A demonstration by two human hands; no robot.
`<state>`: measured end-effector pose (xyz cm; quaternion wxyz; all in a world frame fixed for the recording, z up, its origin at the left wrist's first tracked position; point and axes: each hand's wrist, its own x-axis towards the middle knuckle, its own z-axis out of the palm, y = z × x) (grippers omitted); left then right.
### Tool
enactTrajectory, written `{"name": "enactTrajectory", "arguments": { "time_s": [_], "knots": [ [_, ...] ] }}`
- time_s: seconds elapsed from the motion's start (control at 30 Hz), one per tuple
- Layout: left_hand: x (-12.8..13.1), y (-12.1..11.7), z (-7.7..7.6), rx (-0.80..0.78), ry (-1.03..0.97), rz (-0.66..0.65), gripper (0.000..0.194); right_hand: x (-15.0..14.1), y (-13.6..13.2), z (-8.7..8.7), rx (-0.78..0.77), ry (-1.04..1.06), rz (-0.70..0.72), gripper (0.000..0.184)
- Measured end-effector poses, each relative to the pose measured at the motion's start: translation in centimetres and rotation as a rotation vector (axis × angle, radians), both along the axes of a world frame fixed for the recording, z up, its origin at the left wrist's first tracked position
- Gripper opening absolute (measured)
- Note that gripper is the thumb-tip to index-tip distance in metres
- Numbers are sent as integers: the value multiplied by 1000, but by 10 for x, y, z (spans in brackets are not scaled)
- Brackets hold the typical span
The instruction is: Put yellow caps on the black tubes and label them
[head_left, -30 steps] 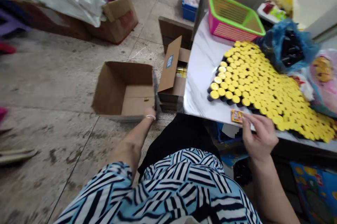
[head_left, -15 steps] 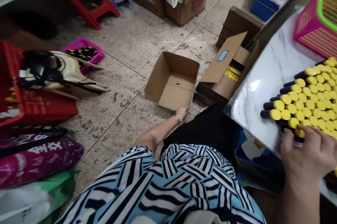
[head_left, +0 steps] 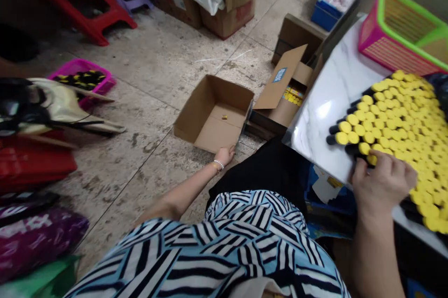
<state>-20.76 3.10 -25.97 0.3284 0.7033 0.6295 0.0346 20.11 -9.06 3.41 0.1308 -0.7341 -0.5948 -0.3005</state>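
Note:
My left hand (head_left: 224,154) reaches down to the floor and grips the near rim of an open cardboard box (head_left: 214,115); a beaded bracelet is on the wrist. The box holds one small yellow item. My right hand (head_left: 382,183) rests, fingers curled, on the near edge of a dense stack of black tubes with yellow caps (head_left: 395,116) lying on a white marble-look table (head_left: 327,106). What the right fingers hold is hidden.
A second open box (head_left: 284,95) with yellow items stands by the table. A pink-and-green basket (head_left: 399,31) sits at the table's back. Red and purple stools, more boxes with plastic bags, a pink tray (head_left: 82,78) and bags lie on the floor at left.
The view has swung left and partly back. My left hand stays on the box rim. My right hand moved from a small orange packet at the table edge onto the yellow-capped tubes.

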Motion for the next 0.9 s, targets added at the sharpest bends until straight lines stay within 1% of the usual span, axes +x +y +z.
{"name": "enactTrajectory", "arguments": {
  "time_s": [0.07,0.1,0.17,0.23,0.27,0.3,0.37,0.43,0.47,0.53,0.6,0.67,0.73,0.8,0.9],
  "knots": [
    [13,3,19,81,-52,14,42,-5,-5,3,36,33,16,30],
    [21,4,31,145,-87,24,44,-8,-8,5,56,48,30,30],
    [38,3,63,327,-224,54,45,-19,-14,8,102,94,68,32],
    [59,-3,102,578,-478,66,40,-32,-17,7,111,180,116,34],
    [70,-7,124,677,-600,44,36,-39,-16,4,93,228,136,33],
    [81,-13,145,743,-696,-1,33,-45,-15,0,68,273,148,32],
    [105,-24,182,795,-804,-113,31,-55,-10,-9,21,337,148,32],
    [127,-36,210,810,-854,-215,30,-58,-7,-15,16,368,139,35],
    [135,-41,219,813,-870,-255,28,-58,-8,-17,27,376,140,38],
    [148,-52,229,801,-898,-332,25,-53,-17,-16,64,377,142,43],
    [155,-64,231,738,-927,-411,22,-44,-35,-15,114,375,112,45],
    [159,-76,230,627,-960,-481,20,-32,-55,-17,173,381,29,41],
    [164,-86,229,512,-987,-521,18,-19,-70,-22,216,417,-72,37],
    [169,-93,229,430,-998,-535,18,-6,-76,-28,226,502,-144,37],
    [179,-96,234,386,-1012,-545,17,9,-72,-33,208,662,-197,36]
  ]
}}
